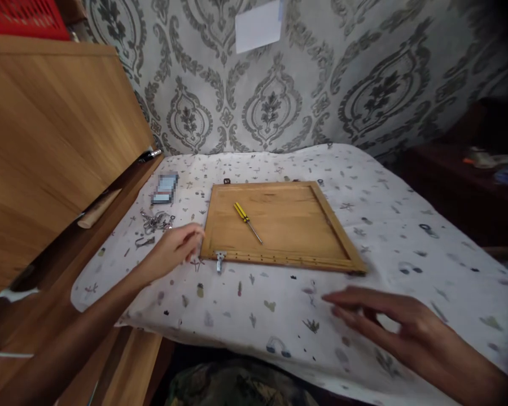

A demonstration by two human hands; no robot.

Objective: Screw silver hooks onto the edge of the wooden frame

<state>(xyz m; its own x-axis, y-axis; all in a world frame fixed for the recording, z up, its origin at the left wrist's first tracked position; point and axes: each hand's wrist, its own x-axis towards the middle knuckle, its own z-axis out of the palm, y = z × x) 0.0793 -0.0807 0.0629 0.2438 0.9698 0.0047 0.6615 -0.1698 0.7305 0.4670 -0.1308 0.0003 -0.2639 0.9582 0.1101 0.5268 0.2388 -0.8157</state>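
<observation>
A wooden framed panel (279,225) lies flat on a patterned white cloth (406,237). On the panel rests a yellow-handled screwdriver (246,221). A small metal hinge (220,260) sticks out from the panel's near left corner. My left hand (175,248) hovers by that corner, fingers loosely curled toward the panel's edge, holding nothing I can see. My right hand (389,318) floats above the cloth in front of the panel, fingers stretched out and apart, empty.
A heap of metal hardware (154,223) and a small blurred box (165,189) lie left of the panel. A wooden cabinet (46,141) stands at the left, with a wooden handle (98,208) in the gap. Patterned wallpaper (279,84) is behind.
</observation>
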